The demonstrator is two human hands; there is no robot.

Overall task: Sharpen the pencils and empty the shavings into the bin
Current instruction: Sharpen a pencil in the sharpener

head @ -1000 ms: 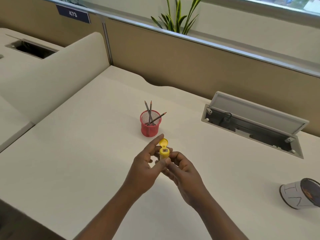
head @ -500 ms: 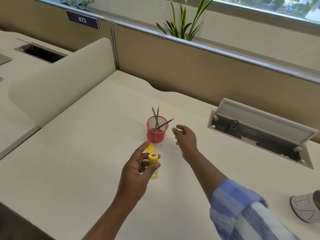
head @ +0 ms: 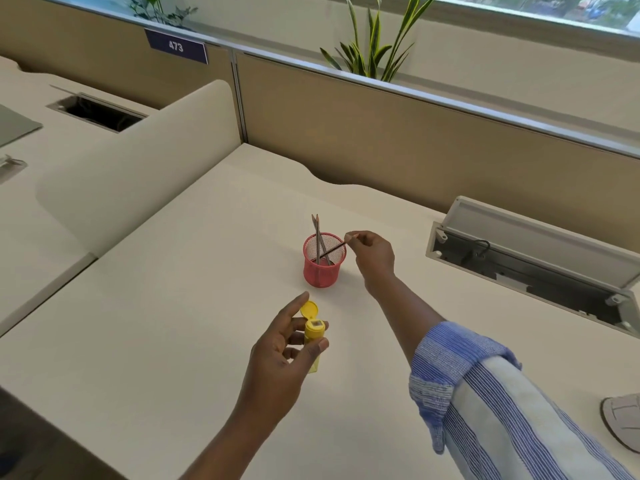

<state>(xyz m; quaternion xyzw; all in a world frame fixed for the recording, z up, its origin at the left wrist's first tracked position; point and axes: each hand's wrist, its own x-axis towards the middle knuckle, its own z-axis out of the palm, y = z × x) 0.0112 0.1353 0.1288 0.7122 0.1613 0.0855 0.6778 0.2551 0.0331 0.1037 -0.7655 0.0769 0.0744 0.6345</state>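
A red mesh cup (head: 321, 271) stands mid-desk with three pencils in it. Two pencils (head: 318, 233) lean up to the left. The third pencil (head: 330, 251) leans right, and my right hand (head: 372, 254) pinches its top end between thumb and fingers. My left hand (head: 282, 348) holds a yellow sharpener (head: 314, 336) upright above the desk, nearer to me than the cup. Its flip lid hangs open and the blade opening faces up. A small white bin (head: 623, 419) lies on its side at the right edge, partly cut off.
An open cable tray (head: 533, 258) with its raised lid sits in the desk to the right. A tan partition (head: 381, 133) closes off the back, with a rounded cream divider (head: 138, 168) on the left. The desk's front edge runs near my left forearm.
My right hand left the sharpener, reached forward to the cup and closed on the right-leaning pencil's tip. My left hand kept the sharpener and drifted slightly left. The camera tilted up.
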